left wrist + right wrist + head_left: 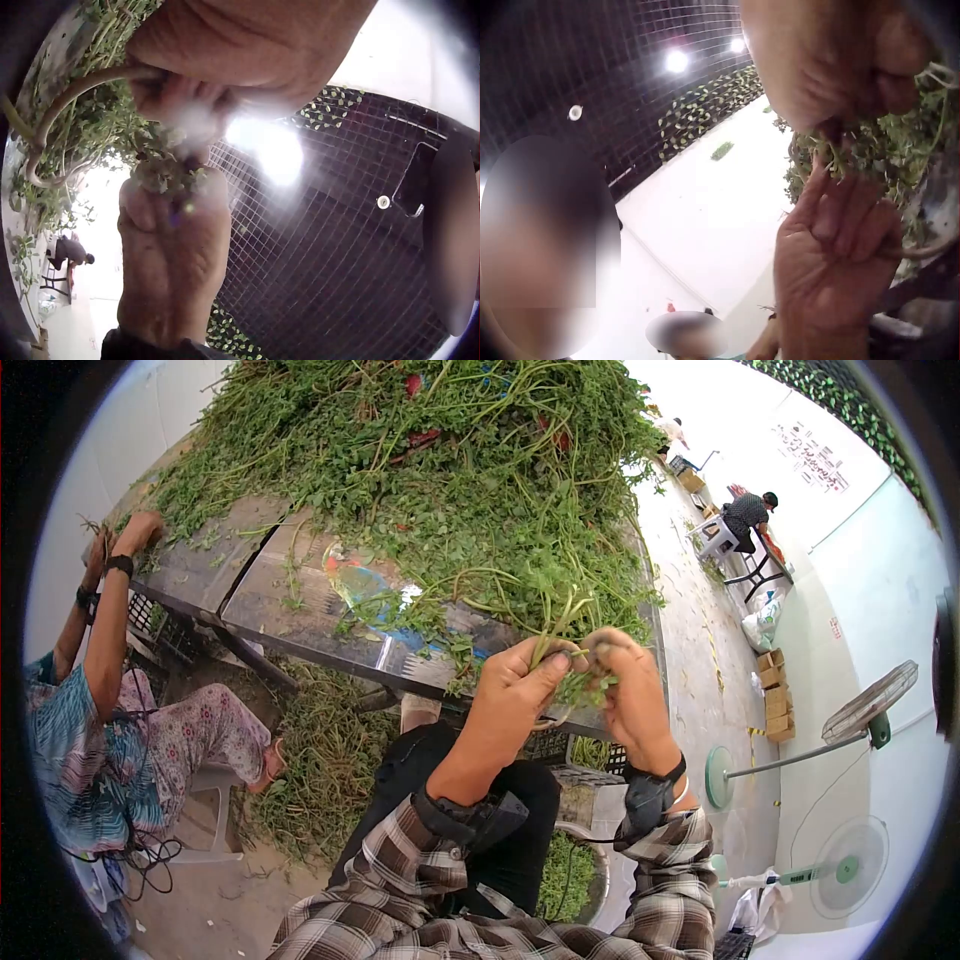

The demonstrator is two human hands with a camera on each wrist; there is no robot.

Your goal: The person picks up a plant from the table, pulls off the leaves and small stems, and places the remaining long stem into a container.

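Note:
In the head view my left hand point(508, 698) grips a small bunch of green stems point(556, 622) between thumb and curled fingers. Close beside it, my right hand point(634, 698) pinches the leafy part point(584, 688) of the same bunch, fingertips curled inward. A bent brownish stem point(82, 81) loops out from the left hand in the left wrist view. Seen from the right wrist, the leafy sprigs point(838, 154) sit between the two hands. Both hands are above the near edge of a table point(300, 595), just in front of a large heap of leafy greens point(400, 480).
Another person's hand point(143, 532) works at the table's left end. Stems lie piled on the floor point(325, 760). A bowl point(602, 890) of greens is by my legs, and a black crate point(590, 772) under the table. Fans point(850, 868) stand at the right.

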